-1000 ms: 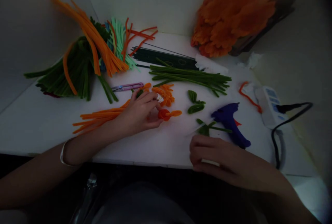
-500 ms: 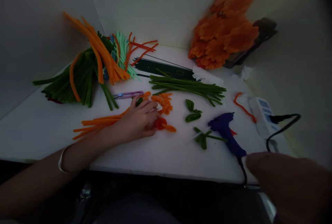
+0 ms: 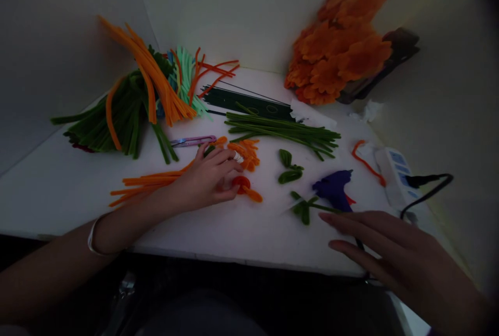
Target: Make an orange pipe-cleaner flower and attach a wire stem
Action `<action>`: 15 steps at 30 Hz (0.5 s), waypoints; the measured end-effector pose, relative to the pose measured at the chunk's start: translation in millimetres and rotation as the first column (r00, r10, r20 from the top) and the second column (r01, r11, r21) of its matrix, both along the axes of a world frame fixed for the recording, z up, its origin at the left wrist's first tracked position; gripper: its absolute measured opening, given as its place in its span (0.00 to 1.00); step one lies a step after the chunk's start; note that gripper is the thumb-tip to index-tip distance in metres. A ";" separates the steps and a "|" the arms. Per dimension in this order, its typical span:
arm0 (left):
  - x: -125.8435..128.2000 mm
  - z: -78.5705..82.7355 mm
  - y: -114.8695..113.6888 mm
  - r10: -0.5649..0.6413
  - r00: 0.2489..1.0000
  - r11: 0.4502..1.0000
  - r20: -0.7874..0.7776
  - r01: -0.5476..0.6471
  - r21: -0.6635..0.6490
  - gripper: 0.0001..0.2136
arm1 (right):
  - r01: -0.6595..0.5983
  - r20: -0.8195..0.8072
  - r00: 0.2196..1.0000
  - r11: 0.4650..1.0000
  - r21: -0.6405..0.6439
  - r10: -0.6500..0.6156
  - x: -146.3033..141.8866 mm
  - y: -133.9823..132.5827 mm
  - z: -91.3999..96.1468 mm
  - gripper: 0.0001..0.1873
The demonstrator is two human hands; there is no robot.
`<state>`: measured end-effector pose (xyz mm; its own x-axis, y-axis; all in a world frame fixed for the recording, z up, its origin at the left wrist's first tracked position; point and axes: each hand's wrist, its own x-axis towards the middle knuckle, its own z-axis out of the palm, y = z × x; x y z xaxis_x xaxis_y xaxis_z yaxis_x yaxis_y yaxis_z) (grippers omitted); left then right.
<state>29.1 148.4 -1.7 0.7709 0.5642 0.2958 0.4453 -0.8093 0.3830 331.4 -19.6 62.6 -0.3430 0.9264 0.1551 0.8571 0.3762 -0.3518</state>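
Note:
My left hand (image 3: 208,177) is over the middle of the white table, its fingers apart. Its thumb touches the edge of a round red piece (image 3: 242,184), from which an orange fuzzy petal (image 3: 254,196) sticks out. Under and beyond its fingers lie short orange loops (image 3: 249,153). My right hand (image 3: 384,247), fingers stretched out, hovers at the handle of a blue-purple glue gun (image 3: 334,189) and hides part of it. No grip on the gun shows. Left of the gun lies a green fuzzy leaf piece with a stem (image 3: 304,210).
Pink-handled scissors (image 3: 195,141) and orange pipe cleaners (image 3: 150,183) lie left. Green pipe cleaners (image 3: 280,131) and dark thin rods (image 3: 249,103) are behind. Orange fuzzy flowers (image 3: 335,48) stand back right. A power strip (image 3: 395,172) with a cord (image 3: 429,183) is right.
My right hand has come in from the lower right, opening out over the glue gun's handle. My left fingers have spread a little, and the red piece with its petal has tilted slightly.

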 end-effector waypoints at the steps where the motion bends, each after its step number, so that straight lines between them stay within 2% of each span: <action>1: 0.2 0.6 0.0 0.016 1.000 1.000 0.016 -0.016 -0.005 0.09 | 0.019 0.003 1.000 0.999 0.038 -0.019 -5.0 2.3 -3.4 0.16; 3: 0.2 1.9 0.0 0.053 0.998 0.999 0.046 -0.053 -0.013 0.07 | 0.017 0.015 1.000 0.997 0.079 -0.019 -16.0 7.5 -9.8 0.15; 4: 0.1 2.5 -0.1 0.066 0.996 0.998 0.053 -0.065 -0.015 0.08 | -0.018 0.032 0.999 0.998 0.056 0.016 -21.1 10.5 -12.3 0.16; 7: -0.6 3.2 -0.5 0.081 0.996 0.997 0.045 -0.081 -0.013 0.08 | -0.197 0.081 0.974 0.968 -0.152 0.211 -33.4 22.9 -15.3 0.26; 9: -0.7 2.4 -0.7 0.093 0.995 0.996 0.044 -0.092 -0.011 0.08 | -0.282 0.028 0.956 0.938 -0.201 0.293 -37.9 34.3 -14.9 0.23; 12: -0.4 0.7 -1.0 0.135 0.990 0.991 0.044 -0.134 -0.010 0.08 | -0.207 -0.042 0.978 0.963 -0.170 0.203 -37.6 53.4 -13.9 0.12; 13: -0.2 0.3 -1.3 0.150 0.988 0.989 0.036 -0.149 -0.006 0.09 | -0.159 -0.010 0.987 0.971 -0.176 0.160 -35.7 59.0 -13.8 0.14; 15: 0.1 -0.1 -2.0 0.162 0.986 0.987 0.021 -0.163 0.008 0.11 | -0.104 0.111 0.986 0.975 -0.199 0.127 -29.8 66.8 -13.9 0.26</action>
<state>29.2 146.5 -1.8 0.6629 0.6787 0.3161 0.5635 -0.7303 0.3862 301.6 47.2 48.7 -0.4546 0.8878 -0.0712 0.8528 0.4108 -0.3225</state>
